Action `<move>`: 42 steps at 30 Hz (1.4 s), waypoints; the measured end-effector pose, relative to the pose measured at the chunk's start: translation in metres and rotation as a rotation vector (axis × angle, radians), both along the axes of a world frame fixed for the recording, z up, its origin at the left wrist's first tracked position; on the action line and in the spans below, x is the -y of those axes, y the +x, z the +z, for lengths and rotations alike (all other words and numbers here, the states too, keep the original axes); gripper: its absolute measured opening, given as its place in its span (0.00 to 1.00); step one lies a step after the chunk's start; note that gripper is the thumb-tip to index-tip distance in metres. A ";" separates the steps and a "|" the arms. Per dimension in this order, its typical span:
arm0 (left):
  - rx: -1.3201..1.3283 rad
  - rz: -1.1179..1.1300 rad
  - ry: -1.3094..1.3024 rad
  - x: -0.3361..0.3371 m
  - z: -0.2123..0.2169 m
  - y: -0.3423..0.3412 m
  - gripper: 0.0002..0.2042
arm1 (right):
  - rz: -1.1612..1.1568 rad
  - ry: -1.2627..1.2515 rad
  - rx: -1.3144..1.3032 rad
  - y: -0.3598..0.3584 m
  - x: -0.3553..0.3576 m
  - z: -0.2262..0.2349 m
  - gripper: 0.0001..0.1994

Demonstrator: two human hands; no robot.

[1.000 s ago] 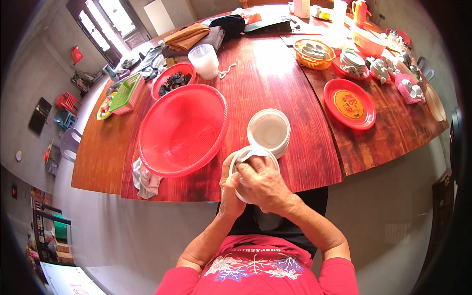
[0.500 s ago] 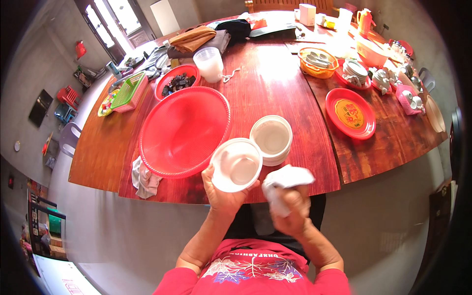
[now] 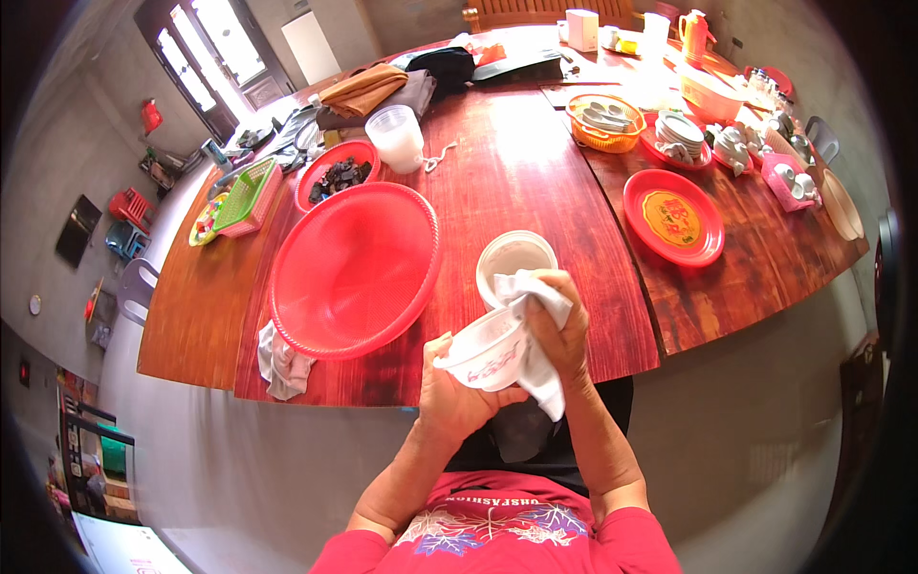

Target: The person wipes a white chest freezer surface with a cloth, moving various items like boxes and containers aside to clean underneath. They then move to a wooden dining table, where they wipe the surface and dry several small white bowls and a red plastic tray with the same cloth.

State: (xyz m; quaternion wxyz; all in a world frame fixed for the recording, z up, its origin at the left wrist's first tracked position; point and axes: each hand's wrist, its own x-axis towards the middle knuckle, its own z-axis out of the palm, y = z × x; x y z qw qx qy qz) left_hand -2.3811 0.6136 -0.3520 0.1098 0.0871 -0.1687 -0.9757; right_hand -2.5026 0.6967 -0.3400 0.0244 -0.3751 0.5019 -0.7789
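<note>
A white bowl (image 3: 481, 362) with a reddish pattern on its outside is tilted in my left hand (image 3: 457, 390), whose fingers grip its rim and underside. My right hand (image 3: 562, 330) is closed on a white cloth (image 3: 541, 371), which lies against the bowl's right side and rim. Just beyond my hands, another white bowl (image 3: 516, 253) stands on the table, its near part covered by the cloth and my right hand. To the left sits a big, empty-looking red plastic basin (image 3: 356, 273).
A crumpled cloth (image 3: 283, 364) lies at the wooden table's (image 3: 535, 172) front edge. Farther back are a red bowl of dark pieces (image 3: 337, 178), a translucent bucket (image 3: 395, 141) and a green basket (image 3: 247, 196). On the right are a red tray (image 3: 674, 218) and an orange basket of spoons (image 3: 605, 121).
My right hand has swung up and left, bringing the cloth onto the bowl. The bowl in my left hand has tipped, so its patterned outside now shows.
</note>
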 end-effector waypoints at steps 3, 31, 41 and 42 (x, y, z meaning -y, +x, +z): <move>0.242 0.402 -0.554 0.001 -0.005 0.001 0.23 | 0.211 -0.091 0.267 -0.017 -0.011 -0.006 0.08; -0.107 0.411 -0.629 0.001 0.011 0.015 0.12 | 0.272 -0.024 0.493 0.004 0.018 0.003 0.18; -0.082 0.300 -0.568 0.013 -0.012 0.016 0.16 | -0.231 0.381 -0.857 0.039 -0.001 0.021 0.23; -0.085 0.296 -0.595 0.013 -0.010 0.018 0.16 | -0.188 0.388 -0.907 0.041 -0.002 0.024 0.24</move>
